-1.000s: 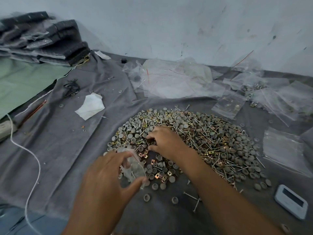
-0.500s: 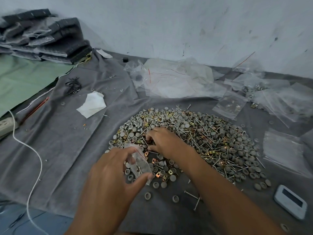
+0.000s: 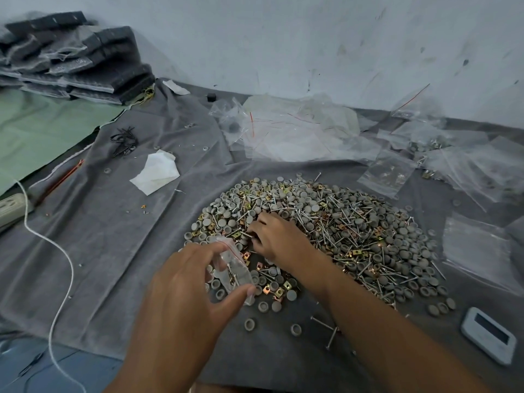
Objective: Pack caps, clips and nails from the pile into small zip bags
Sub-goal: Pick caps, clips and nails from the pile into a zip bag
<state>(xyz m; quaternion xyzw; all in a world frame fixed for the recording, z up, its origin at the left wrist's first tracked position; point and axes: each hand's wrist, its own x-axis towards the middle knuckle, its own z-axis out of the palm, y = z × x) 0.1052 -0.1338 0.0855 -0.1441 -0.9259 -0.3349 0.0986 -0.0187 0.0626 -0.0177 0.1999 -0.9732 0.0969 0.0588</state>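
Fingers of the left hand point(image 3: 181, 290) pinch a small zip bag point(image 3: 235, 269) by its sides, thumb under and the others above, holding it tilted with its red-striped mouth open toward the pile point(image 3: 326, 236); the bag hangs just above the pile's near-left edge and shows a few nails and perhaps a clip inside, though its contents are too blurred to count. The right hand point(image 3: 276, 236) lies palm down on the pile just beyond the bag, its fingers curled together into the parts as if picking, but what they have caught, if anything, I cannot tell. The pile itself is a broad mound of grey caps, brass-coloured clips and nails on a grey cloth point(image 3: 113, 222), and it looks barely dented, with a few strays point(image 3: 295, 329) loose on the cloth nearer the person. Far right by the wall lie some bags point(image 3: 442, 143) that seem to hold parts already, so a handful appear done, while flat bags point(image 3: 479, 248) to the right and a heap of clear plastic point(image 3: 297, 129) behind the pile look empty. My judgement is that the job is at an early stage: one bag is in the course of filling and needs more parts and sealing, and nearly the whole mound is left to pack
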